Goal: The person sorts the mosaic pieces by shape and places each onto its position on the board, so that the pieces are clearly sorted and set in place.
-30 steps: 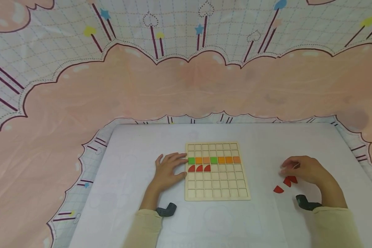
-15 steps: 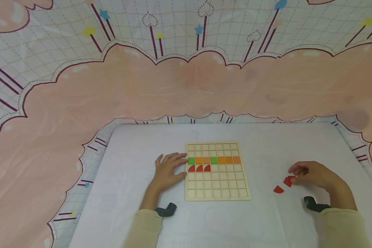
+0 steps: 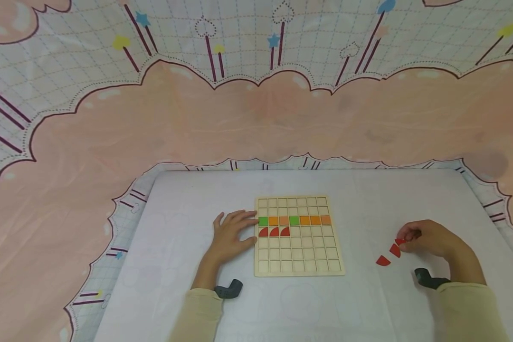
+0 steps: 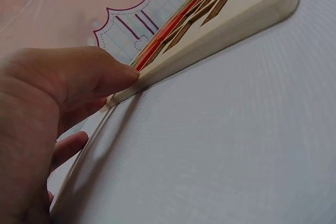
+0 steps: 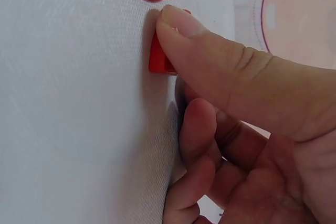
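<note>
A wooden grid board lies on the white table. Its third row carries green and orange squares; below them sit three red quarter-circle pieces at the left. My left hand rests against the board's left edge, fingers spread; in the left wrist view its thumb touches the board's side. To the right of the board, my right hand pinches a red quarter-circle piece close over the table, its thumb covering much of it and the index fingertip hidden behind.
Two loose red quarter-circle pieces lie just left of my right hand. Dark wrist cameras jut inward from both wrists. A patterned cloth rises behind the table's far edge.
My right hand has come down and right onto the red pieces, then edged slightly back left, taking hold of one red quarter-circle piece. The left hand and board have stayed in place.
</note>
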Tool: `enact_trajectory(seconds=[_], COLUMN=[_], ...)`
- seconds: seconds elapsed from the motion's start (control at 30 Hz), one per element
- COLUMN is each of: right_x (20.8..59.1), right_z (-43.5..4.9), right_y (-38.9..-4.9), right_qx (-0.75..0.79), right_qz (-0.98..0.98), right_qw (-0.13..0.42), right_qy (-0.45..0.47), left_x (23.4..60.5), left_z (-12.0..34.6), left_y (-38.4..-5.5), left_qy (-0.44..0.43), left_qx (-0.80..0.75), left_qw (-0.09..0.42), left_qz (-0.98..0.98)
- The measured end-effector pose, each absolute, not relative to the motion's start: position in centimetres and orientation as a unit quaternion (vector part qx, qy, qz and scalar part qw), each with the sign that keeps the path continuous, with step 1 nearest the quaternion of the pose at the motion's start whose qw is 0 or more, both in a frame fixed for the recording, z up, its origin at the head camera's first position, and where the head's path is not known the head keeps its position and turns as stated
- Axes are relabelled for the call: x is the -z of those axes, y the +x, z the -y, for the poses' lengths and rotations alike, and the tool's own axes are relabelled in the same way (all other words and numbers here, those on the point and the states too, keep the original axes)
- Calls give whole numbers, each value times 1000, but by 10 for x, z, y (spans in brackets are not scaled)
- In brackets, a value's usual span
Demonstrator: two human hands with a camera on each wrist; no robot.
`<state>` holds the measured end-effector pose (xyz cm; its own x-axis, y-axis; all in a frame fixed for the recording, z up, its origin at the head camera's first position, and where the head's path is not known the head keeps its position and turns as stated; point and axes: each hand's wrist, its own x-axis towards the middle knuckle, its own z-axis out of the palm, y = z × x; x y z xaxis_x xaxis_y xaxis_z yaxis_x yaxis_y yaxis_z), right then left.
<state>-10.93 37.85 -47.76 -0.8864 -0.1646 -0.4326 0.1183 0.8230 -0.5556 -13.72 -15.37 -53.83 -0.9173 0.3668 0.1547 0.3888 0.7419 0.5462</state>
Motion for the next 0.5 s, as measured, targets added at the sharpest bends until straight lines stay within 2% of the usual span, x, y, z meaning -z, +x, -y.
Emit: enact_trajectory(seconds=[0.5], right_x=[476], right_z=[-377], right_y=[-108], right_qx=[305], right_qz=[-922], right_qw=[240], right_qy=[-9], left_x=[539], left_z=[154], left_y=[-138], left_qy=[-200], left_qx=[298], left_qw=[17], left_qz=[933])
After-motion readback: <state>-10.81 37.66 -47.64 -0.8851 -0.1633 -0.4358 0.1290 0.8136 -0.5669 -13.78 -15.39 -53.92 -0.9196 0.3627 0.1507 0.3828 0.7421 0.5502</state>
